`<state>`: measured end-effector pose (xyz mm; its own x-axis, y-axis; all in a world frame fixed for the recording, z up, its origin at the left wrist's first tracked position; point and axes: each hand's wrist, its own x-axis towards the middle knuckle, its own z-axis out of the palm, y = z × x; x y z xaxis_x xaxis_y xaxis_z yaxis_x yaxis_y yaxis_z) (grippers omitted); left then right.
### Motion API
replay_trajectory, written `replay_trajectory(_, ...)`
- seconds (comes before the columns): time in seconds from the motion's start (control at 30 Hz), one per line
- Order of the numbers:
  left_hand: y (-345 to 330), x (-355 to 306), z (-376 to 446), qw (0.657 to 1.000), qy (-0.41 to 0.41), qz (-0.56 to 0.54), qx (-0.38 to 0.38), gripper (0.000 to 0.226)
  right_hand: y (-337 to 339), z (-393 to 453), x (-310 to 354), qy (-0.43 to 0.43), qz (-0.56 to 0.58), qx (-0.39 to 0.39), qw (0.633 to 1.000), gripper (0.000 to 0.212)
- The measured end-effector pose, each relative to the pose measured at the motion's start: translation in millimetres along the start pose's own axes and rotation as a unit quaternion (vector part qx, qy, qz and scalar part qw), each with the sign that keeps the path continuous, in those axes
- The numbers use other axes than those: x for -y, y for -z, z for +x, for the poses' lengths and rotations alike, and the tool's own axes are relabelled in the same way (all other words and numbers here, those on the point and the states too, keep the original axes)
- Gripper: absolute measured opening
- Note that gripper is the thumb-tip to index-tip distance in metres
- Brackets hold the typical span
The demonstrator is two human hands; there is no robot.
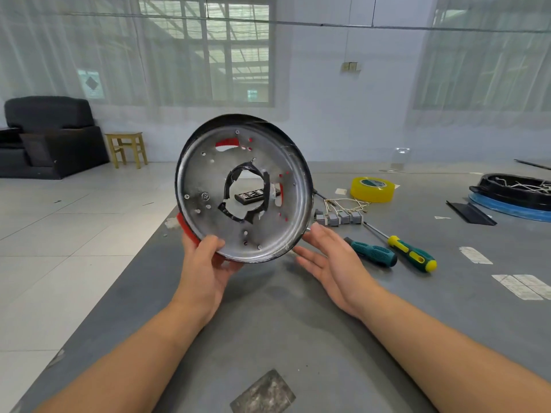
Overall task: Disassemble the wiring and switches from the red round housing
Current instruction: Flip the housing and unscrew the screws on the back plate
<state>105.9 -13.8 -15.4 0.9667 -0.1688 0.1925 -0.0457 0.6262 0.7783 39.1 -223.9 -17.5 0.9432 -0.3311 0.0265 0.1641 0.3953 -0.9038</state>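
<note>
Our left hand point(205, 263) grips the round housing point(243, 189) upright above the counter point(268, 323); our right hand point(331, 263), at four o'clock, lies released.

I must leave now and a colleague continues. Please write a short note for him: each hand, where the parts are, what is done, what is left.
Left hand: grips the lower rim of the red round housing, held up on edge above the table.
Right hand: open, by the housing's right rim, holding nothing.
Wiring with grey switches: lies on the table right of the housing, two screwdrivers in front of it.
Done: wiring and switches appear out.
Left: check the housing for leftovers, set it down.
</note>
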Motion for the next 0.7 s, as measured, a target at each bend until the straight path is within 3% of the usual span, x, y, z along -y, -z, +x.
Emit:
replay_trajectory(0.1,-1,-1,-2,0.996,0.077,-0.042,-0.012,0.053,-2,-2,0,-0.003,-0.007,0.030,1.000,0.080)
replay_trajectory(0.2,-2,-3,-4,0.990,0.127,-0.064,0.004,0.037,-5,-5,0,0.002,-0.031,0.068,0.997,0.045)
replay_trajectory(0.27,-7,-3,-6,0.986,0.150,-0.068,0.013,0.033,-6,-4,-2,0.011,-0.033,0.045,0.998,0.032)
replay_trajectory(0.47,-19,7,-11,0.968,0.251,-0.020,0.010,0.032,-6,-1,-4,0.053,-0.059,0.014,0.997,0.024)
replay_trajectory(0.57,-15,8,-7,0.968,0.249,-0.016,-0.006,0.030,-1,-2,1,0.078,-0.178,0.043,0.980,0.025)
replay_trajectory(0.63,-12,8,-2,0.973,0.228,-0.023,-0.024,0.031,9,-2,10,0.126,-0.367,0.036,0.921,0.047)
replay_trajectory(0.67,-11,7,0,0.975,0.219,-0.026,-0.030,0.032,17,-2,15,0.163,-0.480,0.010,0.862,0.059)
replay_trajectory(0.7,-9,7,1,0.977,0.210,-0.028,-0.035,0.032,26,0,20,0.208,-0.592,-0.031,0.778,0.063)
